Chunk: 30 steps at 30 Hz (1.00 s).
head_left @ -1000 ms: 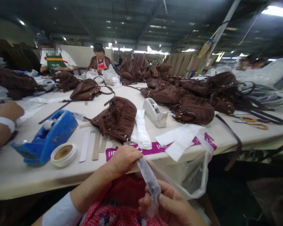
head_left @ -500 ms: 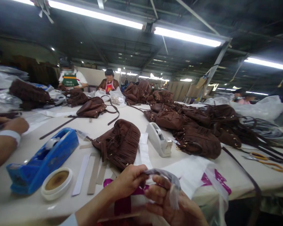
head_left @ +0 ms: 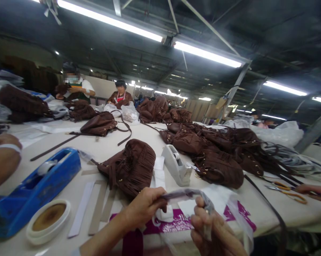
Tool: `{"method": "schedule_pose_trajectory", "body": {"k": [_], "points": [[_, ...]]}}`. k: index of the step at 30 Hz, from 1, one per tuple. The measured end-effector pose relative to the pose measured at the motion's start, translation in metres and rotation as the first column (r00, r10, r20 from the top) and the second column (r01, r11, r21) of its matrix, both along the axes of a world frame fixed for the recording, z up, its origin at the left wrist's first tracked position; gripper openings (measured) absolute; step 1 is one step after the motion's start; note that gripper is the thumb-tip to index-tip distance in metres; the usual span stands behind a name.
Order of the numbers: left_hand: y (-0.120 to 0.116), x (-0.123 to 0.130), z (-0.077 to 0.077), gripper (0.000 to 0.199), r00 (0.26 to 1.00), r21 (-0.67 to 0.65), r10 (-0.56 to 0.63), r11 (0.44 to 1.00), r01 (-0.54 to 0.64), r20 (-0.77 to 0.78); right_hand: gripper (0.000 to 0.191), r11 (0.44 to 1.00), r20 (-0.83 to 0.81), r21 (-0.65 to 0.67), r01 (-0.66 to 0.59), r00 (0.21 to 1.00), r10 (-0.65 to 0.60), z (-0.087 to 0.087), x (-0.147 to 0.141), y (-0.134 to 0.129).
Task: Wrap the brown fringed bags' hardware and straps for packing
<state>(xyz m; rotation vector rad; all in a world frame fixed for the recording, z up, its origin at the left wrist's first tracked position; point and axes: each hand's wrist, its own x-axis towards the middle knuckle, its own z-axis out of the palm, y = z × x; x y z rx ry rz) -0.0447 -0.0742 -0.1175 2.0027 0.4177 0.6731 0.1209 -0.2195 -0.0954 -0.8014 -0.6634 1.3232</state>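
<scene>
Between my two hands, above the table's front edge, stretches a brown strap in clear plastic wrap. My left hand pinches its left end. The right end is held by my right hand, its fingers curled around the wrap. Under the strap lies a plastic bag with purple print. Just beyond my left hand a brown fringed bag rests on the table, beside a grey tape dispenser.
A blue tape dispenser and a round white dish stand at left, near paper strips. Brown bags pile at right, near scissors. Other people's arms reach in from both sides. Two people work across the table.
My right hand has moved right, away from my left hand, and the wrapped strap now spans a wider gap. Another person's hand has come into view at the right edge. The view has shifted slightly.
</scene>
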Motion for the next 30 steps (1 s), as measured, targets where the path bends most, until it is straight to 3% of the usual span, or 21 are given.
{"method": "schedule_pose_trajectory", "body": {"k": [4, 7, 9, 11, 12, 14, 16, 17, 18, 20, 22, 26, 30], "points": [[0.009, 0.000, -0.003, 0.027, 0.996, -0.077, 0.077, 0.994, -0.074, 0.042, 0.038, 0.970, 0.078, 0.081, 0.228, 0.969, -0.234, 0.004, -0.013, 0.044], [0.017, -0.001, 0.003, 0.022, 1.000, -0.222, 0.015, 0.975, -0.011, 0.020, 0.038, 0.918, 0.218, 0.200, 0.342, 0.898, -0.382, 0.002, -0.020, 0.077], [0.025, -0.002, 0.007, 0.019, 0.999, -0.310, -0.040, 0.950, 0.038, -0.001, 0.036, 0.882, 0.372, 0.307, 0.358, 0.808, -0.457, -0.002, -0.019, 0.094], [0.033, -0.004, 0.009, 0.018, 0.997, -0.401, -0.078, 0.913, 0.072, 0.003, 0.034, 0.852, 0.568, 0.414, 0.321, 0.640, -0.517, -0.007, -0.014, 0.107], [0.037, -0.004, 0.009, 0.019, 0.995, -0.449, -0.097, 0.889, 0.094, 0.016, 0.033, 0.839, 0.666, 0.478, 0.260, 0.515, -0.539, -0.010, -0.009, 0.112], [0.044, -0.003, 0.007, 0.022, 0.990, -0.539, -0.130, 0.830, 0.139, 0.056, 0.034, 0.788, 0.770, 0.616, 0.018, 0.198, -0.607, -0.016, 0.003, 0.122], [0.050, -0.001, 0.003, 0.023, 0.986, -0.604, -0.141, 0.780, 0.165, 0.087, 0.039, 0.688, 0.697, 0.663, -0.295, -0.093, -0.712, -0.019, 0.015, 0.131], [0.052, 0.001, 0.001, 0.022, 0.985, -0.628, -0.137, 0.759, 0.170, 0.102, 0.041, 0.641, 0.625, 0.643, -0.420, -0.196, -0.756, -0.020, 0.020, 0.136], [0.054, 0.003, -0.001, 0.022, 0.984, -0.652, -0.129, 0.737, 0.176, 0.119, 0.041, 0.612, 0.557, 0.606, -0.508, -0.277, -0.783, -0.020, 0.024, 0.139], [0.059, 0.006, -0.004, 0.022, 0.981, -0.698, -0.115, 0.690, 0.191, 0.155, 0.040, 0.615, 0.472, 0.505, -0.606, -0.403, -0.784, -0.017, 0.028, 0.145], [0.063, 0.007, -0.008, 0.023, 0.976, -0.742, -0.111, 0.635, 0.217, 0.190, 0.040, 0.619, 0.428, 0.410, -0.669, -0.458, -0.779, -0.013, 0.029, 0.148], [0.070, 0.002, -0.015, 0.027, 0.950, -0.792, -0.162, 0.525, 0.312, 0.267, 0.037, 0.545, 0.413, 0.326, -0.772, -0.402, -0.817, -0.005, 0.025, 0.152], [0.076, -0.003, -0.022, 0.030, 0.926, -0.842, -0.149, 0.386, 0.378, 0.348, 0.038, 0.545, 0.409, 0.297, -0.784, -0.411, -0.815, -0.001, 0.020, 0.152]]}}
